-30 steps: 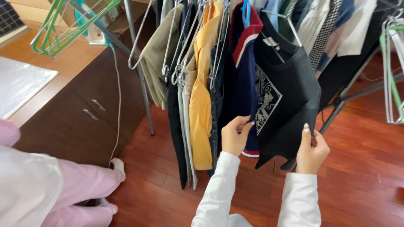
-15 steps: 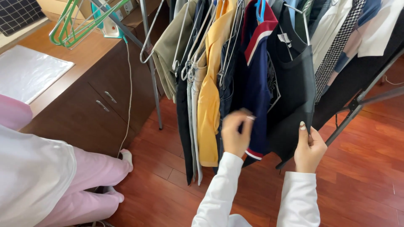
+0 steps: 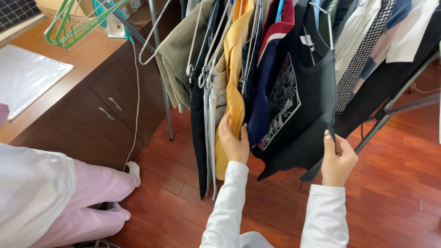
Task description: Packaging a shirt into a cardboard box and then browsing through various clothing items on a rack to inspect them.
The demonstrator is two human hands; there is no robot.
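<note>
Garments hang crowded on a metal clothes rack point(image 3: 161, 92), which is why the person must part them to reach one. The left hand point(image 3: 233, 142) lies flat, fingers together, pressed against the mustard-yellow hanging garment point(image 3: 233, 87), pushing it aside from the navy and red garment point(image 3: 266, 78). The right hand point(image 3: 337, 158) pinches the lower side edge of the black sleeveless top with a white printed graphic point(image 3: 303, 105), drawing it outward so its front shows; the top hangs from a wire hanger near the rack's middle. Beside the rack stands a dark wooden table point(image 3: 87, 110) with green plastic hangers point(image 3: 73, 27) above it. Another person in pale pink trousers point(image 3: 82, 197) stands at the left.
</note>
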